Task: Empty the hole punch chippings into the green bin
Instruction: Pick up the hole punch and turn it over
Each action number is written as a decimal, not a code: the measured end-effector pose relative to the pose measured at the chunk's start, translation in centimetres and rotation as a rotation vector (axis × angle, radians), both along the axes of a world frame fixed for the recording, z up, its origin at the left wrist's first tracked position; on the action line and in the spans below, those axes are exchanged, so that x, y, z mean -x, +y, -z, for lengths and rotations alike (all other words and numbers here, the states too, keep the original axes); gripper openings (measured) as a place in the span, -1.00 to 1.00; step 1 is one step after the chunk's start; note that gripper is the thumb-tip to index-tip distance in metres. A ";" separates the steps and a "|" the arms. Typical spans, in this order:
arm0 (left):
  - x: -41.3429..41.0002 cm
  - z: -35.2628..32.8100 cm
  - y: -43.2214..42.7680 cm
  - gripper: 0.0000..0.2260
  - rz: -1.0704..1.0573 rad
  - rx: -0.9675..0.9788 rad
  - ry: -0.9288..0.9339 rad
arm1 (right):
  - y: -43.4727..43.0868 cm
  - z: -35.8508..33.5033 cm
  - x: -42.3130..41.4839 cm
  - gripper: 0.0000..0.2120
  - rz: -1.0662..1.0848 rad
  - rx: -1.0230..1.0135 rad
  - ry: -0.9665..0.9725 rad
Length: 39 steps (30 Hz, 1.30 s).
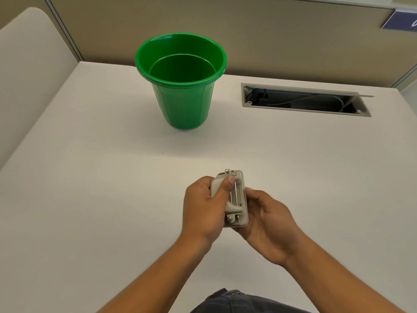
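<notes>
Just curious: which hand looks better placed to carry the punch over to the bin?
Probably the left hand: it wraps the hole punch more fully, and the green bin stands ahead, slightly to its side. The right hand only supports it.

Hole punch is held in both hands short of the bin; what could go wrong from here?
The hole punch sits over bare desk, well short of the green bin; opening it here would likely scatter chippings. The left hand and right hand hide its underside, so the tray's state is unclear.
</notes>
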State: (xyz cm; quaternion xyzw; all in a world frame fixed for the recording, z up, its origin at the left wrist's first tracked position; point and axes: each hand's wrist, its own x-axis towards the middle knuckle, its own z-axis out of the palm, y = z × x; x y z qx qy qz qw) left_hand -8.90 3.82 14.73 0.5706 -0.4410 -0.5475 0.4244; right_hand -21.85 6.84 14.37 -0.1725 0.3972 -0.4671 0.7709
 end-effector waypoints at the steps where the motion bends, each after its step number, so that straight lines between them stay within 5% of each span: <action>1: -0.1 -0.3 -0.3 -0.72 0.003 0.008 -0.008 | 0.0 -0.4 0.2 -0.59 -0.047 0.053 0.009; 13: -0.2 -0.6 -0.4 -0.73 -0.007 0.100 -0.100 | -0.1 -1.4 0.2 -0.29 -0.216 0.186 0.100; 31: -1.1 -0.6 0.9 -0.72 -0.052 0.073 -0.070 | 0.5 -1.1 -0.6 -0.44 -0.254 0.165 -0.029; 39: -0.2 -0.5 1.9 -0.78 -0.010 0.086 0.012 | 0.0 -1.1 -2.4 -0.50 0.071 -0.087 -0.062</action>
